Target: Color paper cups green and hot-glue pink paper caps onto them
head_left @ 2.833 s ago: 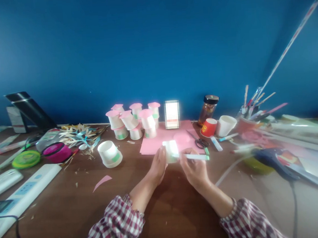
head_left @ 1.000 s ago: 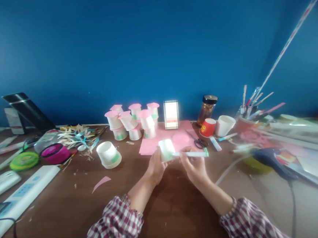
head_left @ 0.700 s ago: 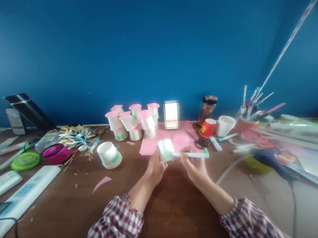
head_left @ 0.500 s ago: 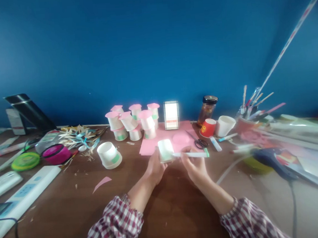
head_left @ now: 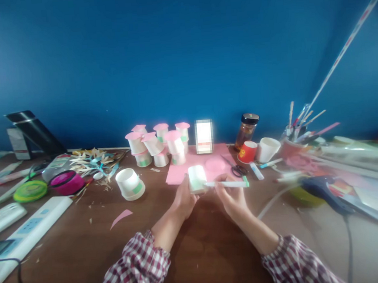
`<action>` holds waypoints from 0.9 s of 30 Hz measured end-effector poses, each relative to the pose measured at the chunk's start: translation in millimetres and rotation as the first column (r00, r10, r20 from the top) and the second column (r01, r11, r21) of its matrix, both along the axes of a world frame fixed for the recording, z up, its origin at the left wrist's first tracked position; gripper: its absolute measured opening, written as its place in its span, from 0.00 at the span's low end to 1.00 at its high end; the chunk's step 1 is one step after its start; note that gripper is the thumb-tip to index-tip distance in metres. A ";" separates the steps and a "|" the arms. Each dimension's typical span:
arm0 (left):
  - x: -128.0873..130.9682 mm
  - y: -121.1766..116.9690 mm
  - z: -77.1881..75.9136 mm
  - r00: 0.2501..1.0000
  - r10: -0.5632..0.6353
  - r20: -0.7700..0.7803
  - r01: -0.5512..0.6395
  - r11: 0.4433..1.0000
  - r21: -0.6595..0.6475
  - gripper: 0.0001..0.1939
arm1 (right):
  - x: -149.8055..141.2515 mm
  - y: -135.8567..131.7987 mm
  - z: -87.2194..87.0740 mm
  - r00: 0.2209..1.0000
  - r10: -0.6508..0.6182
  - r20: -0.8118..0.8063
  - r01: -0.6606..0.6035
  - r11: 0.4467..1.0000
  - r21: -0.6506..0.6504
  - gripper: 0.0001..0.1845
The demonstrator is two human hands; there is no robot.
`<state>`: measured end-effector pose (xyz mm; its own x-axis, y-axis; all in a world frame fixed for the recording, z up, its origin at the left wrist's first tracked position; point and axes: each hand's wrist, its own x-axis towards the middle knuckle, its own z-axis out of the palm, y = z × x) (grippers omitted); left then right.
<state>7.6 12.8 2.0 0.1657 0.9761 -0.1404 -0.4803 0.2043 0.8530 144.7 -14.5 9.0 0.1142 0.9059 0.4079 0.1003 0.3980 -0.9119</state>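
My left hand (head_left: 184, 197) is closed around a small white paper cup (head_left: 197, 176), tilted on its side with a green patch low on its wall. In my right hand (head_left: 229, 193) is a white marker with a green end (head_left: 233, 183), its tip pointing left at the cup. Beyond both hands lies pink paper (head_left: 219, 153), with a pair of scissors (head_left: 239, 170) at its right edge. Several cups topped with pink paper (head_left: 175, 147) stand stacked at the back. Another white cup (head_left: 130, 184) with a green patch rests left of my left hand.
A pink paper scrap (head_left: 121, 217) lies at front left. Power strips (head_left: 35, 227) and a magenta case (head_left: 67, 183) sit further left. On the right are a red cup (head_left: 248, 152), a white cup (head_left: 268, 149), a lidded jar (head_left: 247, 130) and a dark glue gun (head_left: 327, 194).
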 end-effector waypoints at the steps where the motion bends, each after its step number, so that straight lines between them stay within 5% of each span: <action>1: 0.1 0.2 0.9 1.000 0.004 0.009 -0.004 1.000 -0.009 0.22 | 0.0 -0.2 0.2 1.000 0.016 0.000 -0.016 1.000 -0.003 0.05; 27: 2.7 3.0 -2.2 0.996 0.002 0.093 0.003 0.999 -0.052 0.25 | -2.2 -2.7 -0.1 0.998 0.065 0.002 -0.065 0.998 -0.018 0.05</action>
<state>10.4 15.8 -0.2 0.1812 0.9678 -0.1745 -0.5568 0.2472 0.7930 142.5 -17.2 8.8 0.0535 0.9185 0.3918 0.0771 0.3874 -0.9187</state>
